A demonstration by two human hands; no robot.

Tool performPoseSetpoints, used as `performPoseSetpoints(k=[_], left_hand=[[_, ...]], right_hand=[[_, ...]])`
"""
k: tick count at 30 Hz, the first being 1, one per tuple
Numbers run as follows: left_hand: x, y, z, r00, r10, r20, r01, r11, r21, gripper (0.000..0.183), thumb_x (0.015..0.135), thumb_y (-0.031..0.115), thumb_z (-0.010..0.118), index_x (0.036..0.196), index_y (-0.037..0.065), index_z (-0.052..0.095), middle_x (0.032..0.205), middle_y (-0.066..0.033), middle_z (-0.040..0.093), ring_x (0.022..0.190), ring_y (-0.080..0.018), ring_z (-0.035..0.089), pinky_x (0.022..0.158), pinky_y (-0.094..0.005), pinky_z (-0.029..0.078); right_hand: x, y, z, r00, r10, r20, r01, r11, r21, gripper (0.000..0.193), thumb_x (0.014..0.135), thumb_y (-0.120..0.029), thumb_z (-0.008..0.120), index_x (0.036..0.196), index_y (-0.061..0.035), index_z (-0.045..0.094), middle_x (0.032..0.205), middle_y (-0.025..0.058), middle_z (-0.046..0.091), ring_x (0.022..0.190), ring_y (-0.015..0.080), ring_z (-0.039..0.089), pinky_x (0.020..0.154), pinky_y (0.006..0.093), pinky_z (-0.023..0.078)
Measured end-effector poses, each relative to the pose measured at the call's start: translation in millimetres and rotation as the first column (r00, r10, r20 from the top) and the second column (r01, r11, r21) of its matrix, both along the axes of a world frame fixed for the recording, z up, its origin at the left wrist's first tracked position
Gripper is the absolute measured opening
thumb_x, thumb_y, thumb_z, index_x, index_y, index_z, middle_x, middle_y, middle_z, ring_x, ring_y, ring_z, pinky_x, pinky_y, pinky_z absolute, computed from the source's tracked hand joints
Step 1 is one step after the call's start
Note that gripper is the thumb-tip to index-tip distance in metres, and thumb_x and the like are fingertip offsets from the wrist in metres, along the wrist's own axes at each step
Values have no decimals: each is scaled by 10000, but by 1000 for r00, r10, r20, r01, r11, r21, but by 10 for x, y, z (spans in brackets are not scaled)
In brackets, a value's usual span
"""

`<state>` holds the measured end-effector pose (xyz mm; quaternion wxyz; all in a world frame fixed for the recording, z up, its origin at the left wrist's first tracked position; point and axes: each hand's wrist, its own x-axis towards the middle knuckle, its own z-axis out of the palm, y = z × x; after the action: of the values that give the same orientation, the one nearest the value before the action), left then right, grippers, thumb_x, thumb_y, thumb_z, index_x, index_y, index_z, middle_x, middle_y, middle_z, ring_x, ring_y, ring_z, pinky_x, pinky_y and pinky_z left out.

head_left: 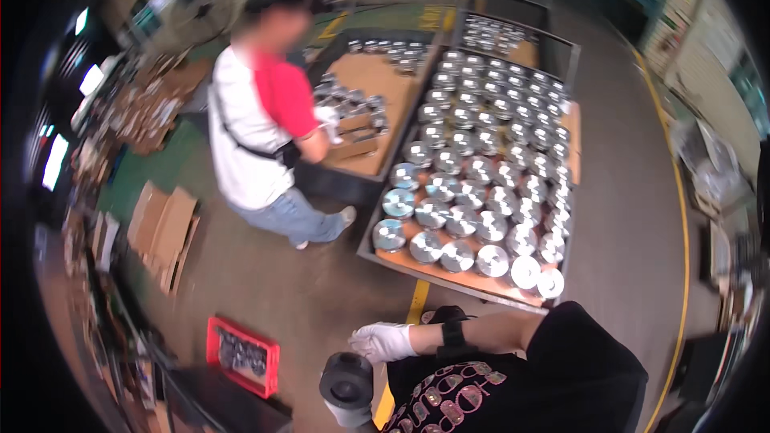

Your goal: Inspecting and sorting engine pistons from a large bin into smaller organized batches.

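White-gloved, the right hand (385, 342) curls its fingers beside one dark grey cylinder (346, 383) (whether grasping it I cannot tell, nor the left hand's state), short of the cart's (433, 274) near-left corner, recessed end up, long axis running toward the view's lower edge. Six silver discs (457, 256) line the cart's near edge; one red crate (274, 369) lies leftward.

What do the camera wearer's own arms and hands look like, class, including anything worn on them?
The right hand wears a white glove. A black band circles the forearm, bare below a short black sleeve. The left hand cannot be made out.
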<state>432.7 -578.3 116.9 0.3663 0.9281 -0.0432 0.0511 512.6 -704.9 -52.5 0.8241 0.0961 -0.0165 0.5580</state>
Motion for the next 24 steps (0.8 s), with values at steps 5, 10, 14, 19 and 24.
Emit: performPoseSetpoints(k=[5, 10, 14, 19, 24], left_hand=[[-331, 107, -72, 869, 427, -249, -494, 736, -463, 390, 866, 235, 704, 1176, 20, 606, 1187, -89, 665, 1076, -266, 646, 935, -397, 513], [-1113, 568, -520, 784, 571, -244, -102, -269, -958, 421, 1010, 341, 519, 1324, 61, 515, 1273, -73, 612, 1184, -197, 562, 1027, -406, 449], [-1711, 743, -592, 589, 749, -303, 10, -382, -924, 339, 1003, 412, 559, 1147, 117, 642, 963, 0, 696, 838, -132, 639, 752, -318, 524], [-2554, 1117, -457, 437, 866, -243, 139, -332, -933, 298, 997, 370, 582, 1121, 108, 650, 1050, -28, 706, 1006, -167, 654, 886, -358, 533], [-3453, 1702, -212, 422, 875, -236, 190, -340, -921, 318, 1009, 348, 566, 1126, 63, 646, 1086, -67, 699, 1020, -191, 652, 938, -375, 527]], right_hand=[[60, -23, 176, 965, 242, -103, -262, 920, -290, 184, 984, -214, 529, 1056, -60, 599, 931, 45, 646, 793, 183, 602, 747, 327, 501], [-27, 391, 586, 761, 618, 199, -421, 703, -573, 181, 971, -198, 580, 1039, -31, 606, 1001, 121, 648, 893, 240, 632, 795, 345, 533], [-307, 873, 1060, 557, 828, -58, -768, 488, -415, 324, 1018, -276, 516, 1184, -7, 585, 1144, 179, 645, 1011, 311, 635, 855, 385, 538], [-1113, 1638, 1381, 209, 978, 30, -900, 204, -385, 531, 1039, -453, 431, 1307, -10, 551, 1302, 204, 597, 1132, 338, 601, 884, 399, 510], [-2217, 2486, 1605, 123, 992, 22, -915, 122, -385, 689, 1025, -550, 382, 1400, 21, 473, 1391, 236, 520, 1193, 341, 558, 959, 427, 475]])
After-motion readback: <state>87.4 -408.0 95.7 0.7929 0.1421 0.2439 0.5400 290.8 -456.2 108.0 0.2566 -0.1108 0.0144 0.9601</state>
